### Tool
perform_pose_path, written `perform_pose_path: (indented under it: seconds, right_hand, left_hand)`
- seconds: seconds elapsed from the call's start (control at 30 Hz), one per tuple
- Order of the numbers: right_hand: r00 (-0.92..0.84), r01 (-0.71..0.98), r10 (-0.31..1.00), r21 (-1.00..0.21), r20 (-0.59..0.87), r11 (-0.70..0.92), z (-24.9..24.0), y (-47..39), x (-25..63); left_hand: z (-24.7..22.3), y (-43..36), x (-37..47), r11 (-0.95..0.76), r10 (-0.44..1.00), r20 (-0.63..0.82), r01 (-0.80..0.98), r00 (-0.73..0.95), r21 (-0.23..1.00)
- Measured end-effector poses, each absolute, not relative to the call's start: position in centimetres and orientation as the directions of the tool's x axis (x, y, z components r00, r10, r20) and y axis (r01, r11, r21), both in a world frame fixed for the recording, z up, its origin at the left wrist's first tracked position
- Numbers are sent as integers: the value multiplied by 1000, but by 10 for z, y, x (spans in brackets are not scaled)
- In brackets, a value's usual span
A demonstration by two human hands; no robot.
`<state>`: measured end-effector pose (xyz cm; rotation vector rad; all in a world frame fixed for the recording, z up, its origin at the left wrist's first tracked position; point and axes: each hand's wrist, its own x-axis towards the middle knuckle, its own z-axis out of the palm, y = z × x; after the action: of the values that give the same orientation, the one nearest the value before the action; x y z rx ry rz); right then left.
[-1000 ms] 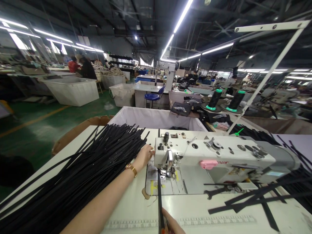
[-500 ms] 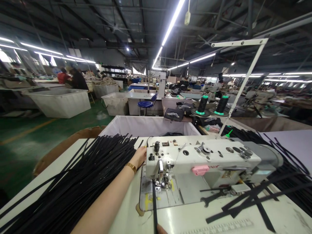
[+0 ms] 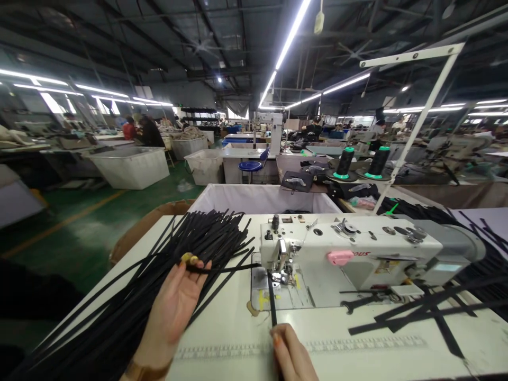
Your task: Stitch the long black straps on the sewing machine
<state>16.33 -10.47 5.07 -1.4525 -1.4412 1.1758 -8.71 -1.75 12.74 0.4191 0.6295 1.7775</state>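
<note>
My left hand (image 3: 177, 299), palm up, closes its fingers on a black strap (image 3: 234, 269) left of the sewing machine (image 3: 345, 248). From those fingers the strap runs right to behind the needle area. A small yellow thing at the fingertips (image 3: 189, 259) is too small to make out. In front of the machine, my right hand (image 3: 292, 353) pinches a narrow black strap (image 3: 272, 301) that leads up under the presser foot (image 3: 281, 275). Whether both lengths are one strap is hidden at the foot. Beneath my left arm lies a large bundle of black straps (image 3: 130, 296).
A printed ruler (image 3: 365, 343) crosses the table's front. Right of the needle lie a wrench (image 3: 359, 302) and loose black straps (image 3: 440, 323). Behind the machine stand thread cones (image 3: 344, 164), a white thread stand (image 3: 420, 121) and a lined bin (image 3: 262, 198).
My left hand has come from behind the machine head toward the left front, drawing a strap out. My right hand shows more fully at the front. The view has swung left.
</note>
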Motion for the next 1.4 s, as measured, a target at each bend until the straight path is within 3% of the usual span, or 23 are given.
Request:
perform_pose_path:
  seconds: [0.13,0.27,0.4,0.57,0.9,1.07,1.4]
  right_hand:
    - [-314,-70,925,-966,-215,-248,52,-93,127]
    - [-261,-301,918,-879,-297,-370,51,-80,116]
    - [-167,-279,938,-898,-303,-340,53,-59,129]
    - [-191,-195,910,-895,-367,-402,48,-20,135]
    - [-263,-373,901,-825,-344,-424,41,14,129]
    - [-262,-445,904,-788,-338,-424,39,15,129]
    - [-254,-426,877,-767,-407,-480,32,23,126]
  left_hand:
    - [98,-66,-85,-195,894,-221,-783,-389,591]
    - [84,-85,-87,-115,812,-465,-877,-354,466]
    - [87,-87,-89,-99,799,-489,-879,-350,467]
    - [87,-83,-90,-99,792,-466,-836,-395,540]
    - [76,-75,-96,-118,792,-437,-808,-428,577]
    - [62,-72,-103,-83,734,-518,-815,-440,574]
    - [47,-65,-110,-155,713,-468,-769,-521,620]
